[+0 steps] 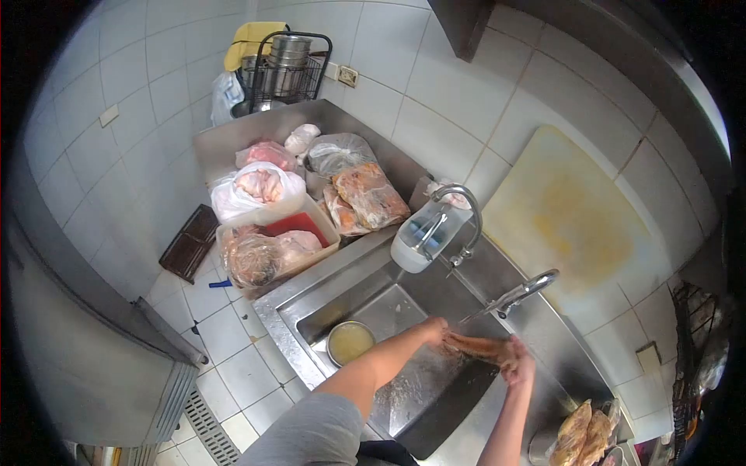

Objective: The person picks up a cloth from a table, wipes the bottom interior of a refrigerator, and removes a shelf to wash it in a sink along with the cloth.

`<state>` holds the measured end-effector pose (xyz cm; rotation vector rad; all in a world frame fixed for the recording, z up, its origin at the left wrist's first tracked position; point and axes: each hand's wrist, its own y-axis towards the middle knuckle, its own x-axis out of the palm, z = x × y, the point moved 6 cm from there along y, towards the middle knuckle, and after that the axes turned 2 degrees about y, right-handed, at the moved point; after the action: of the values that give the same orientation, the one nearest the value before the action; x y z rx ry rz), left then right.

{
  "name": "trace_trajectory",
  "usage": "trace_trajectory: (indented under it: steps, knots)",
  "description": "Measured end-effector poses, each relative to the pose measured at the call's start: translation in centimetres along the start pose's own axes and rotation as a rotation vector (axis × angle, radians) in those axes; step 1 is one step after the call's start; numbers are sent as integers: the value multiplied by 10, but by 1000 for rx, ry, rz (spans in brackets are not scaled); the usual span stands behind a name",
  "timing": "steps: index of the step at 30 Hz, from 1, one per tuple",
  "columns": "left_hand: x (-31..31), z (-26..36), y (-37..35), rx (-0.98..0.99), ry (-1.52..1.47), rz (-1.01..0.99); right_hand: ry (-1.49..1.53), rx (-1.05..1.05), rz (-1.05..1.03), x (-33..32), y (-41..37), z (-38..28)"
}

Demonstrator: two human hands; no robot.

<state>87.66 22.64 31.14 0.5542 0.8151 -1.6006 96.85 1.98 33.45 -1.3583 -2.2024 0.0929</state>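
1. The left hand (434, 330) is closed round one end of the meat (480, 346).
2. The right hand (519, 368) grips the other end.
3. The meat is held over the sink (386, 305), just below the tap (521, 293).

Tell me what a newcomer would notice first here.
The left hand and right hand hold a long piece of meat under the tap, over the steel sink. Bags of meat crowd the counter left of it; a stained cutting board leans against the tiled wall on the right.

Two hands (435, 330) (519, 369), two taps (468, 213) (522, 291), one bowl (350, 342), one cutting board (567, 213)
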Motion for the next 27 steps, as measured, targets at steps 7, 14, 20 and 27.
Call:
trace_trajectory:
  steps: [7, 14, 20, 27]
  knots:
    - [20, 16, 30, 25, 113, 116, 200, 581, -139, 67, 16, 141]
    - [5, -53, -14, 98, -1432, 17, 468, 529, -365, 84, 52, 183]
    - [80, -81, -51, -538, -1947, -107, 453, 346, -173, 105, 39, 135]
    - [51, -65, 5, -206, -1719, 180, 270, 476, -414, 74, 10, 156]
